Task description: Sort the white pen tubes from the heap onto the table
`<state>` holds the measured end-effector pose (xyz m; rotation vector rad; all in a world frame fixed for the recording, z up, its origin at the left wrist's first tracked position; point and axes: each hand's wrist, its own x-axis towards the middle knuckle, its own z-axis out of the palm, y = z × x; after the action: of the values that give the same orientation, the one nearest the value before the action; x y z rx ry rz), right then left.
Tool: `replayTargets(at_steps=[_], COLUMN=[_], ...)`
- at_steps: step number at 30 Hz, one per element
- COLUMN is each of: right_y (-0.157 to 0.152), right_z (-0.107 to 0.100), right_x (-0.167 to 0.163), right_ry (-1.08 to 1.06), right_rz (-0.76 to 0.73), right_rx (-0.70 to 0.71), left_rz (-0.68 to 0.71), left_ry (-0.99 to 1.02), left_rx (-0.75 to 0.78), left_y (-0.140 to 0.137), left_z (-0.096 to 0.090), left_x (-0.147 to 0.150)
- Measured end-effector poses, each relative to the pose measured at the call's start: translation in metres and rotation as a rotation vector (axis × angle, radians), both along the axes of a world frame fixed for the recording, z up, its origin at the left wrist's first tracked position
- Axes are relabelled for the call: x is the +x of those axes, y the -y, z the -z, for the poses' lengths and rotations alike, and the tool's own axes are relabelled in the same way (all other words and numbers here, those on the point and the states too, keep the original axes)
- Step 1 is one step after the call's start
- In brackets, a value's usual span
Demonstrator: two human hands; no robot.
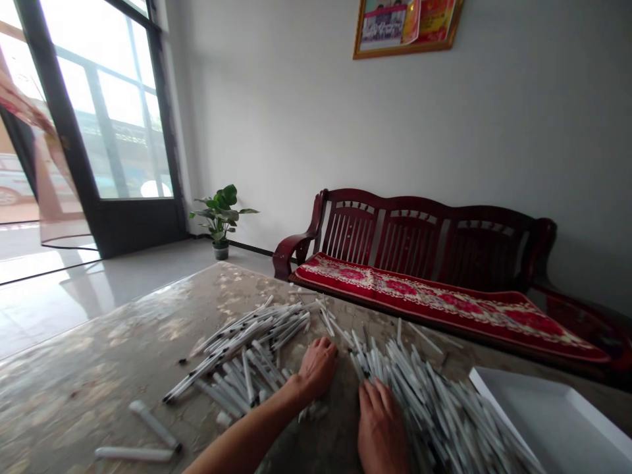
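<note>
One left heap of pale, pen-like tubes (pixel 249 329) and one right heap (pixel 439 401) on a patterned tabletop (pixel 118 368). Between them, left hand (pixel 318 365) with fingers together and bent down, near the left heap; right hand (pixel 380 421) with fingers together at the near left edge of the right heap. Cannot tell whether clamped on anything in either. Two loose tubes (pixel 133 454) near left; shallow white box (pixel 563 421) far right.
</note>
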<state>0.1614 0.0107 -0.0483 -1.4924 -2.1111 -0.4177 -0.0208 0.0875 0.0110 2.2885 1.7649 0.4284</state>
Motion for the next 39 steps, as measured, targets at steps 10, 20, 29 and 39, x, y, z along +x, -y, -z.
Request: replayTargets(at_steps=[10, 20, 29, 39], right_y=[0.0, 0.0, 0.002, -0.001], right_z=[0.001, -0.002, -0.006, 0.0], right_x=[0.0, -0.002, -0.007, 0.0], right_ry=[-0.004, -0.053, -0.112, -0.096], right_rz=[0.037, 0.024, 0.04, 0.01], right_rx=[0.022, 0.013, 0.019, 0.052], left_rz=[0.168, 0.127, 0.164, 0.127], left_ry=[0.028, -0.063, 0.038, -0.064], left_rx=[0.011, -0.013, 0.011, -0.056], left_y=[-0.022, 0.019, 0.018, 0.011], left_z=[-0.002, -0.004, -0.011, -0.013], left_x=[0.027, -0.005, 0.001, 0.011])
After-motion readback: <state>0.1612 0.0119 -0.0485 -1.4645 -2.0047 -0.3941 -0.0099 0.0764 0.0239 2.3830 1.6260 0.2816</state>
